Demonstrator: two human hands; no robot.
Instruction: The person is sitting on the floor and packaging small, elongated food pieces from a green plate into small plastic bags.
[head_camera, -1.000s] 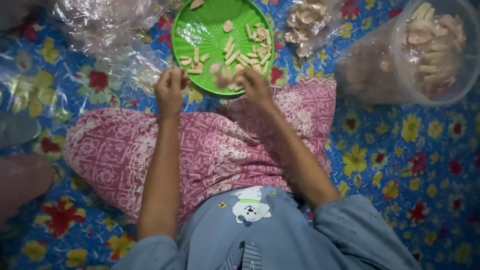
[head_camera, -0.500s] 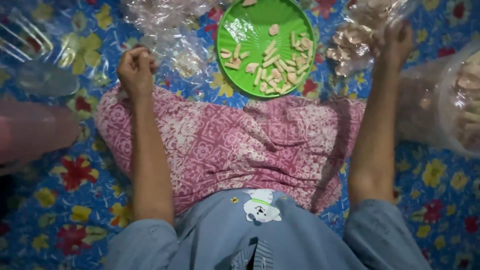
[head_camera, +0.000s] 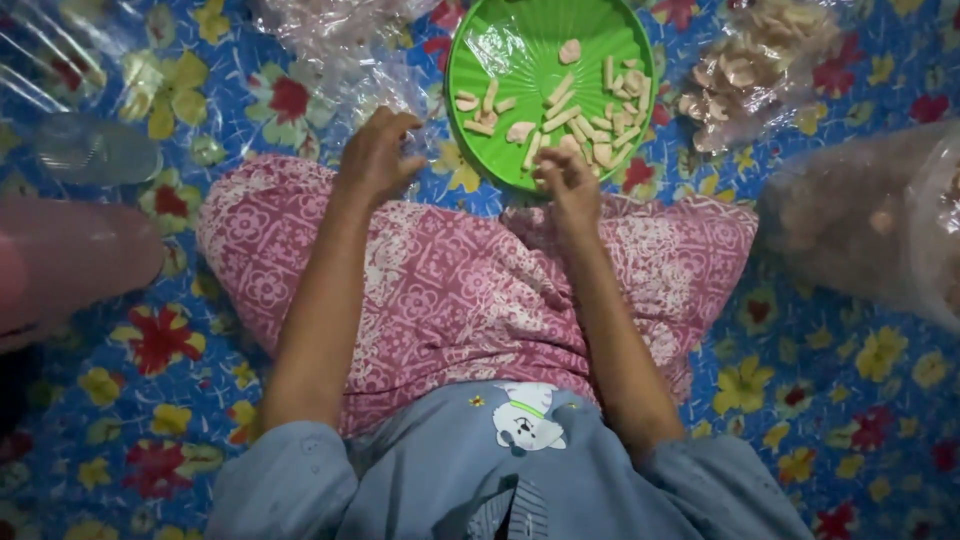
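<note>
Two bare hands work at the near edge of a round green plate (head_camera: 500, 40). The right hand (head_camera: 572, 185) has its fingers (head_camera: 550, 160) drawn together at the plate's near rim, right among the pale snack sticks (head_camera: 560, 110); whether they pinch one of the sticks cannot be told, since the fingertips blur into the pieces. The left hand (head_camera: 378, 155) sits just left of the plate, fingers (head_camera: 405, 125) curled loosely inward, touching a crumpled clear plastic bag (head_camera: 350, 60); nothing can be made out in its grip. Beyond the right fingers, the sticks lie scattered over the middle and right of the plate. Under both wrists spreads a pink patterned cloth (head_camera: 450, 300) over the lap. Farther out past the plate, to the right, lies a clear bag of pale chips (head_camera: 760, 70), and well right of that a large filled plastic bag (head_camera: 870, 220). All rests on a blue floral floor mat (head_camera: 850, 400).
</note>
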